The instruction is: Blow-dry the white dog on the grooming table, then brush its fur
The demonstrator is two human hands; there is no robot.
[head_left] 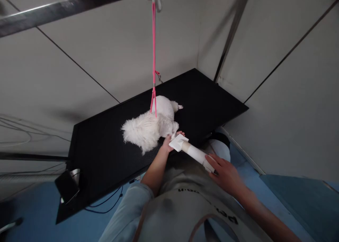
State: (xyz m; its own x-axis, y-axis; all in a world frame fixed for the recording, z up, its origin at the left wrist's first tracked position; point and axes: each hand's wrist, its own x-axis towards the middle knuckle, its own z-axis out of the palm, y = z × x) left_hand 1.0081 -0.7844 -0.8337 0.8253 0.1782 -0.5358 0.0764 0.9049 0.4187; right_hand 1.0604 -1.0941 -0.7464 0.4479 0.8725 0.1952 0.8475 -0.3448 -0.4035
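Note:
A white fluffy dog [141, 131] is on the black table, its head fur long and its body fur short. A pink grooming loop [154, 51] hangs from above and goes round it. My left hand [167, 144] is at the dog's near leg [173, 128], holding it from below, with the fingers partly hidden by the nozzle. In my right hand [222, 171] is a white tube-shaped dryer nozzle [197, 153], fingers wrapped round its rear end. Its wide flat tip [178, 142] points at the leg and my left hand.
The black grooming table [209, 97] stands against pale wall panels. A metal bar [66, 9] crosses above, and a metal post [230, 37] rises at the back right. At the table's left corner is a dark box-like object [66, 186]. Cables [106, 208] hang below the table's front edge.

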